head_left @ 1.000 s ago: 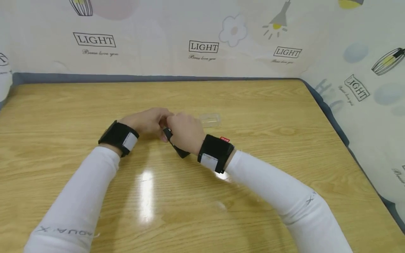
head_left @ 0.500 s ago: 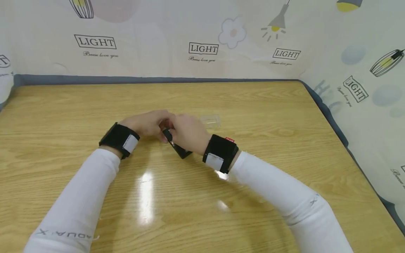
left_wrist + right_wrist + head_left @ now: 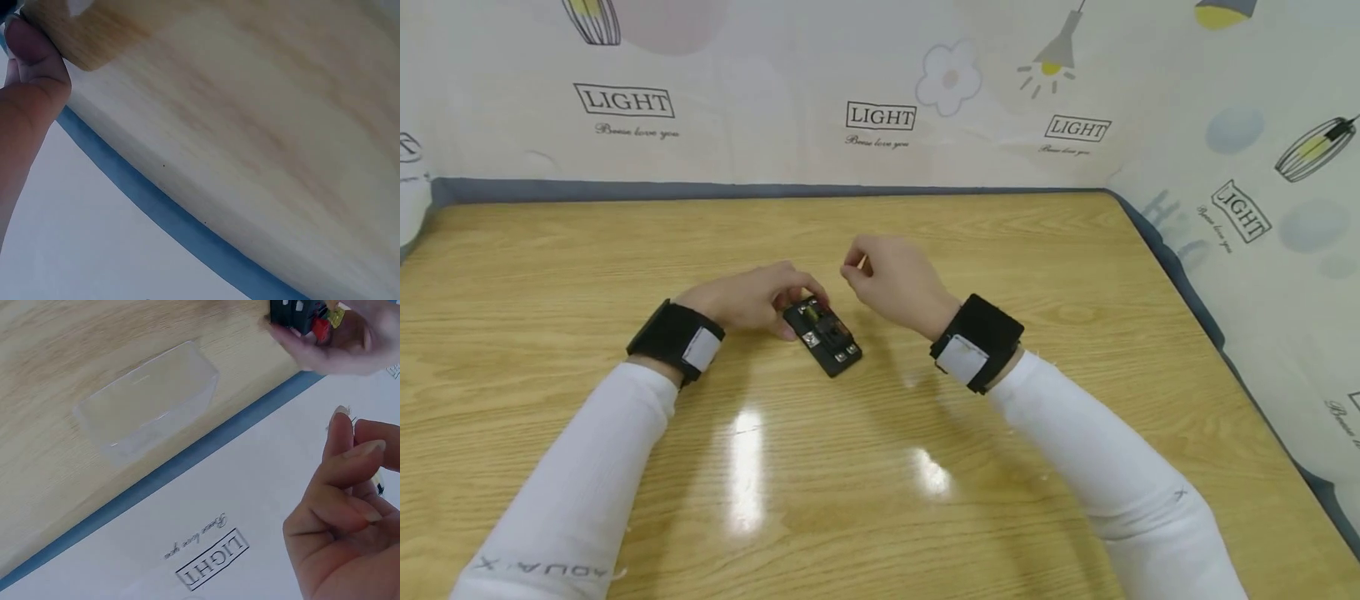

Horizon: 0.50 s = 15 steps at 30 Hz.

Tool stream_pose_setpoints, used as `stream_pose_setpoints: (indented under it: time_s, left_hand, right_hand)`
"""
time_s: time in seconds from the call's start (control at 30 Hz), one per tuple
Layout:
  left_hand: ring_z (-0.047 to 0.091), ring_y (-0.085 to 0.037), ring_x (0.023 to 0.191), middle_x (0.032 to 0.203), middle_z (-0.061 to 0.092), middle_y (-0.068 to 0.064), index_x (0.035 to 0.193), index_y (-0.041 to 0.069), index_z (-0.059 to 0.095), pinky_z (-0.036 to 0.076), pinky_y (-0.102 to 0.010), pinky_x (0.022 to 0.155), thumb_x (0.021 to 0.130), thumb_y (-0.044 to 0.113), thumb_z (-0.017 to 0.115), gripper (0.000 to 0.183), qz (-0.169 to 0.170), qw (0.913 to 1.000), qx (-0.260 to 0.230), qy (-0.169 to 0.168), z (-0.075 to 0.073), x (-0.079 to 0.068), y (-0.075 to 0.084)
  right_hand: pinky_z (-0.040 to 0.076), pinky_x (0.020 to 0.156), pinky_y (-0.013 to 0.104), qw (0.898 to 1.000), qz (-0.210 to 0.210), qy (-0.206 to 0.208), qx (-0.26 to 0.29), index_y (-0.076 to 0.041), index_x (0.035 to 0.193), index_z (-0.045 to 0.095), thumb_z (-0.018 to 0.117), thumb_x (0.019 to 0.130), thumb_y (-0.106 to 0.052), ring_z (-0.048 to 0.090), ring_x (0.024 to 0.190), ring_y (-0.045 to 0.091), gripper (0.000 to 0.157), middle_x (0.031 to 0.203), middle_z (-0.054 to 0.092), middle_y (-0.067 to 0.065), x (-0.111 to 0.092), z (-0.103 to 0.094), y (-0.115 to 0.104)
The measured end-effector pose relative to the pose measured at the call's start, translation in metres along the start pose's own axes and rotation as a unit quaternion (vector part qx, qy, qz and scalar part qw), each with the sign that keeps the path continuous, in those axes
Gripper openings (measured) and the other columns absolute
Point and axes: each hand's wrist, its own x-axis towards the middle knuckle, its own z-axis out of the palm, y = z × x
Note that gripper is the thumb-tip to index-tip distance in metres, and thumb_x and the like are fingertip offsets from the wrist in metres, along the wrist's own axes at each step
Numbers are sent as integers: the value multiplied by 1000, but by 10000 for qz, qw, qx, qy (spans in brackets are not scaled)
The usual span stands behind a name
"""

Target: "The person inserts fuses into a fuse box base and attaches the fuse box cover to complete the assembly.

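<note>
My left hand [image 3: 752, 296] holds a small black block [image 3: 823, 337] by its far left end in the head view. The block is rectangular, with silvery metal contacts on top. Small red and yellow parts on the block [image 3: 294, 312] show in the right wrist view. Off to the right, my right hand [image 3: 898, 283] is apart from the block, its fingers loosely curled with nothing visible between them. In the left wrist view only part of the left hand [image 3: 37, 69] shows, at the left edge.
A clear plastic box-shaped cover [image 3: 150, 400] lies on the wooden table [image 3: 1037, 333]; in the head view the right hand hides it. Beyond the table's far edge stands a wall [image 3: 760, 108] with printed lamps and lettering.
My right hand has left the block and moved right and slightly away, so the block's top now shows. The left hand has kept its hold with little movement.
</note>
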Motion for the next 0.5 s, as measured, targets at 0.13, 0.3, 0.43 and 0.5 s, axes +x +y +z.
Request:
stream_pose_setpoints:
  time_s: [0.13,0.3,0.43,0.5]
  left_hand:
    - [44,-29,95,107,49,-16,142,17,50,41,-42,84,77,-2,75,71,-79,10000,-25,43,3,-1,0]
    - [45,-29,97,108,49,-16,142,16,49,42,-45,87,78,-4,74,72,-74,9999,22,82,4,-1,2]
    - [46,-31,98,109,51,-18,136,14,55,42,-48,89,77,-3,74,65,-56,9999,125,88,3,-2,5]
    - [47,-31,99,109,52,-19,134,13,57,42,-49,89,76,-2,75,63,-42,9998,164,79,2,-2,6]
  right_hand:
    - [39,51,25,9999,76,84,105,-4,98,70,59,94,-16,58,60,19,17,76,69,10,-3,-5,11]
    - [39,52,26,9998,47,180,93,-3,95,71,60,94,-16,58,60,20,17,75,70,12,-3,-7,19]
    - [41,53,27,9998,43,196,77,-3,95,72,60,93,-16,59,62,20,17,77,71,12,-4,-8,22]
    - [41,54,27,9998,76,174,81,-3,96,72,60,93,-16,59,63,20,18,78,71,13,-4,-9,24]
